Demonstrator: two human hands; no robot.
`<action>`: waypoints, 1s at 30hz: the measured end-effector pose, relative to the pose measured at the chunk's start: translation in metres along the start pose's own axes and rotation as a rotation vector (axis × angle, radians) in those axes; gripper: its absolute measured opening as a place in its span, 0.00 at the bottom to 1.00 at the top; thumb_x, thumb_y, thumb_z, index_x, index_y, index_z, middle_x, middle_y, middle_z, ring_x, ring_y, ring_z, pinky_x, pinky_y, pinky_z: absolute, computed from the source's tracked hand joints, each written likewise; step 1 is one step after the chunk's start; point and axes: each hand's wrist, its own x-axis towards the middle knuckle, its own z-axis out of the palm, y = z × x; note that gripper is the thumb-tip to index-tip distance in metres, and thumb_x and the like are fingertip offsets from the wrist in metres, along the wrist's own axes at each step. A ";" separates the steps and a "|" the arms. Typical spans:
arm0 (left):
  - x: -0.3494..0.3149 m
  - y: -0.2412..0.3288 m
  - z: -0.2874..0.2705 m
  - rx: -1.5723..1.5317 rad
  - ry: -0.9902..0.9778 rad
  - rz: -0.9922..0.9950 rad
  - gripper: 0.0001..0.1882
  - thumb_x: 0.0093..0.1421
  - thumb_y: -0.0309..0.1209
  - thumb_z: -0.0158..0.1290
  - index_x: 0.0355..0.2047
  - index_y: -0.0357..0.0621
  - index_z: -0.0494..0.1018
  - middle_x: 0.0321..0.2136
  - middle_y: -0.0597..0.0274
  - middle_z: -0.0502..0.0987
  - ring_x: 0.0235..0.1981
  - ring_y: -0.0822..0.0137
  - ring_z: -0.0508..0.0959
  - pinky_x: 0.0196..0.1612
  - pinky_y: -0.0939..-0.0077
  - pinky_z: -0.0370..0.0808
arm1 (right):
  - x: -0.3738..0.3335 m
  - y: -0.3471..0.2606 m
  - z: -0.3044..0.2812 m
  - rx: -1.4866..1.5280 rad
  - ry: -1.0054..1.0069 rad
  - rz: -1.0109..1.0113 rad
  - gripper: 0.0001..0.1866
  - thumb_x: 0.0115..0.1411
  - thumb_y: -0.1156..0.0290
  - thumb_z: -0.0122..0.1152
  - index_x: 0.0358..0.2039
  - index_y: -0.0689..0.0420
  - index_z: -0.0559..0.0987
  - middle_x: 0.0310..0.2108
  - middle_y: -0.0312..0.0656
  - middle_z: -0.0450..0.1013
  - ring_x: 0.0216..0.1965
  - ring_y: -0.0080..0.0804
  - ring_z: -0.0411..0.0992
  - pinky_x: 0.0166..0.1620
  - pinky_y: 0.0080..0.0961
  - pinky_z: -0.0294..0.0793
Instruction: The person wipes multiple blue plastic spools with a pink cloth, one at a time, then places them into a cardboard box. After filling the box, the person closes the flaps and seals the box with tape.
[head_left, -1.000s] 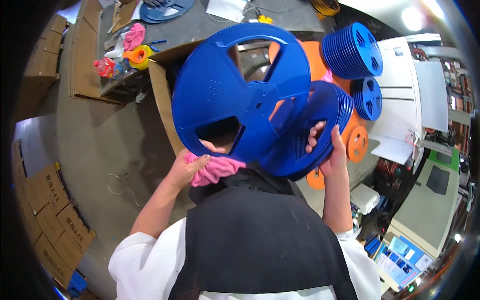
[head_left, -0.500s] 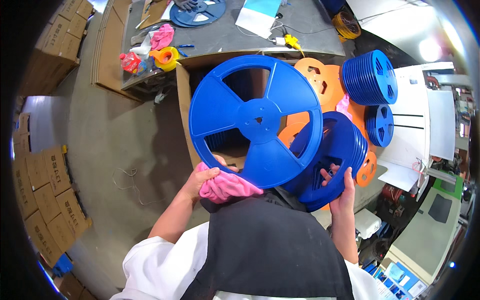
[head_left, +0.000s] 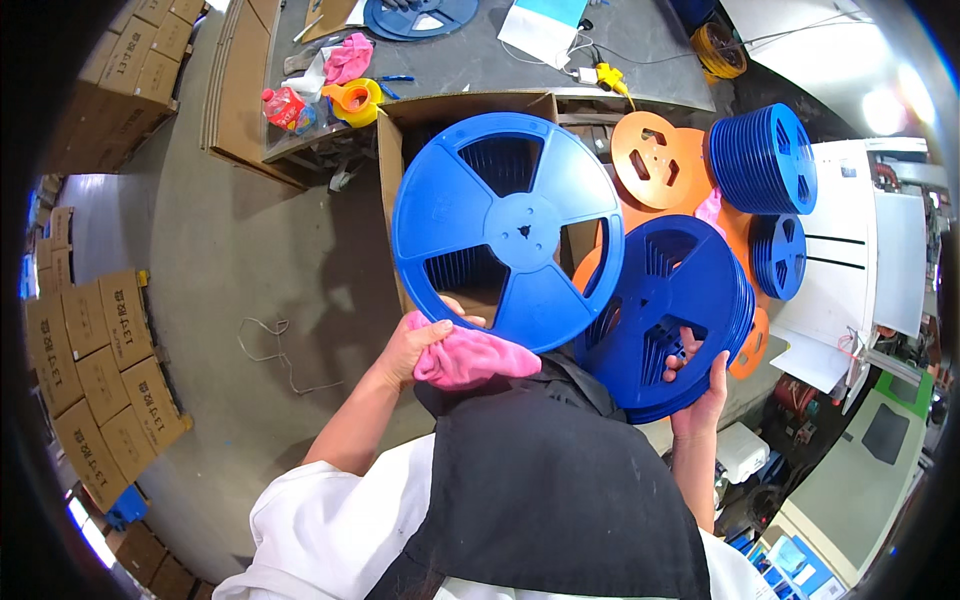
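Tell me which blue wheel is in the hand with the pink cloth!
The single blue reel, whose lower edge the left hand grips with the pink cloth. The right hand holds a whole stack of blue reels instead.

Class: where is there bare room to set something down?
Free: the grey bench between the blue pens and the white-blue sheet; the floor between stacked cartons and open box, except a loose cord. Crowded: the bench's left end, with bottle and yellow container; the orange reels, beside blue reel stacks.
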 end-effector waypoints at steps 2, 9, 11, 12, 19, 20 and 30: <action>0.003 -0.003 -0.007 0.030 0.118 0.070 0.15 0.61 0.27 0.53 0.47 0.39 0.67 0.47 0.43 0.76 0.47 0.54 0.78 0.53 0.59 0.75 | -0.001 0.001 -0.001 -0.004 -0.007 -0.016 0.25 0.67 0.46 0.47 0.40 0.60 0.72 0.64 0.51 0.58 0.32 0.35 0.76 0.32 0.25 0.76; 0.075 -0.013 -0.067 0.988 0.870 0.288 0.11 0.57 0.28 0.52 0.40 0.40 0.73 0.28 0.53 0.81 0.33 0.60 0.82 0.39 0.65 0.76 | -0.005 0.005 -0.003 -0.039 0.064 -0.033 0.25 0.67 0.47 0.45 0.40 0.61 0.72 0.64 0.49 0.60 0.31 0.34 0.76 0.31 0.27 0.75; 0.105 -0.017 -0.095 1.136 0.957 0.341 0.11 0.58 0.29 0.51 0.41 0.42 0.73 0.30 0.49 0.80 0.34 0.53 0.82 0.39 0.61 0.75 | -0.008 0.005 -0.004 -0.040 0.085 -0.045 0.25 0.68 0.47 0.45 0.40 0.61 0.72 0.63 0.49 0.61 0.30 0.34 0.75 0.32 0.27 0.75; 0.117 -0.022 -0.109 1.206 1.006 0.364 0.12 0.58 0.30 0.51 0.42 0.43 0.73 0.30 0.47 0.80 0.35 0.49 0.81 0.39 0.58 0.75 | -0.009 0.005 -0.002 -0.047 0.083 -0.046 0.25 0.68 0.47 0.45 0.40 0.61 0.72 0.63 0.48 0.61 0.30 0.34 0.75 0.32 0.27 0.75; 0.175 -0.034 -0.164 1.123 1.134 0.180 0.13 0.58 0.34 0.51 0.42 0.44 0.73 0.35 0.42 0.79 0.41 0.41 0.78 0.45 0.52 0.73 | -0.010 0.004 -0.001 -0.045 0.095 -0.029 0.26 0.68 0.47 0.44 0.41 0.61 0.71 0.62 0.46 0.63 0.31 0.33 0.75 0.33 0.27 0.75; 0.177 -0.034 -0.160 1.136 1.116 0.188 0.13 0.58 0.34 0.51 0.42 0.44 0.73 0.35 0.42 0.79 0.41 0.42 0.78 0.45 0.52 0.73 | -0.011 0.005 -0.002 -0.042 0.100 -0.034 0.26 0.68 0.47 0.44 0.41 0.61 0.71 0.62 0.46 0.63 0.31 0.33 0.75 0.33 0.27 0.75; 0.174 -0.046 -0.161 1.188 1.024 0.190 0.23 0.56 0.29 0.54 0.52 0.43 0.66 0.41 0.44 0.78 0.37 0.50 0.81 0.41 0.60 0.76 | -0.015 0.004 0.003 0.005 0.056 -0.083 0.26 0.67 0.45 0.46 0.42 0.60 0.71 0.64 0.51 0.59 0.28 0.28 0.70 0.31 0.23 0.71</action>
